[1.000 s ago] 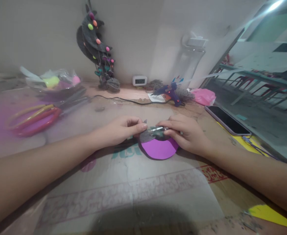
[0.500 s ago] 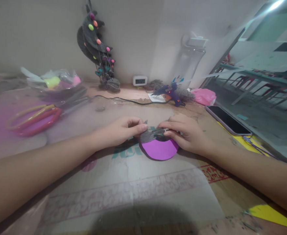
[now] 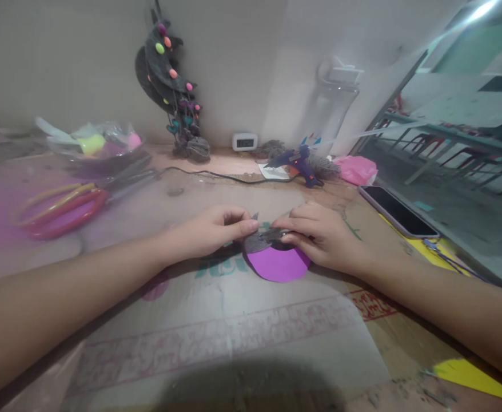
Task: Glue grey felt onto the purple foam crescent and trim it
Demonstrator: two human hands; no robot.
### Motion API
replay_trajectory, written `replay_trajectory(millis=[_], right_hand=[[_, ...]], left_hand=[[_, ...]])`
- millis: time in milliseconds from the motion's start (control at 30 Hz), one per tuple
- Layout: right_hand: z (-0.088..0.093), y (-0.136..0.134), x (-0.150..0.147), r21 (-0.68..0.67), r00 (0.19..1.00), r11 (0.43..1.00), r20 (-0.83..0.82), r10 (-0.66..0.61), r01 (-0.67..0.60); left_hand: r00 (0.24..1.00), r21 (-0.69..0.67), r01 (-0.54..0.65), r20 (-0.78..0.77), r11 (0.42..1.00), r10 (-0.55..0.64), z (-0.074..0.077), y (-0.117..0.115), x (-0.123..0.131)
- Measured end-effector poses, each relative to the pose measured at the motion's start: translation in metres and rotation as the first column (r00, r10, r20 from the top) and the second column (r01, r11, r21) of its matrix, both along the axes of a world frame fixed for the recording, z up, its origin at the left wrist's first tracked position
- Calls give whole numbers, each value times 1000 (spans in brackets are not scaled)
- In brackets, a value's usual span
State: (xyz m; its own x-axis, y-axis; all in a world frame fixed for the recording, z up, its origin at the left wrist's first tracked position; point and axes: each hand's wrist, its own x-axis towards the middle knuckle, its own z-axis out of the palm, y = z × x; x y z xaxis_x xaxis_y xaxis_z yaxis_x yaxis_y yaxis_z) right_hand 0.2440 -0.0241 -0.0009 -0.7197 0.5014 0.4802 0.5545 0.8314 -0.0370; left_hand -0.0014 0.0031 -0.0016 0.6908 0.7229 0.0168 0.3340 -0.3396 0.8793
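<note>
Left hand pinches the grey layer at the left end of the purple piece, mid-table. Right hand is clamped on a small tool at the piece's far edge; tool type unclear. Looks like fitting or trimming grey over purple, unfinished. Next move probably calls for a firm left pinch, small controlled tool strokes.
</note>
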Motion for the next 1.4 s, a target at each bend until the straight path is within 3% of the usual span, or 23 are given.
replay_trajectory(millis=[267,567,700,933,1400], right_hand=[[1,-1,0,-20,1000,1000,-19,13,-13],[-2,4,5,-66,948,981,-252,-194,183],[-4,7,5,-103,919,972,-318,-232,210],[2,-2,1,-15,997,998,-48,-68,67],[0,-1,-3,-23,1000,1000,-12,-12,11]], left_hand=[[1000,6,-4,4,1000,4,-2,1,0],[999,9,-22,48,1000,21,1,-2,2],[996,16,-55,68,998,54,1,-1,3],[997,10,-54,50,998,54,-1,-2,2],[998,41,-54,20,998,53,1,-2,3]])
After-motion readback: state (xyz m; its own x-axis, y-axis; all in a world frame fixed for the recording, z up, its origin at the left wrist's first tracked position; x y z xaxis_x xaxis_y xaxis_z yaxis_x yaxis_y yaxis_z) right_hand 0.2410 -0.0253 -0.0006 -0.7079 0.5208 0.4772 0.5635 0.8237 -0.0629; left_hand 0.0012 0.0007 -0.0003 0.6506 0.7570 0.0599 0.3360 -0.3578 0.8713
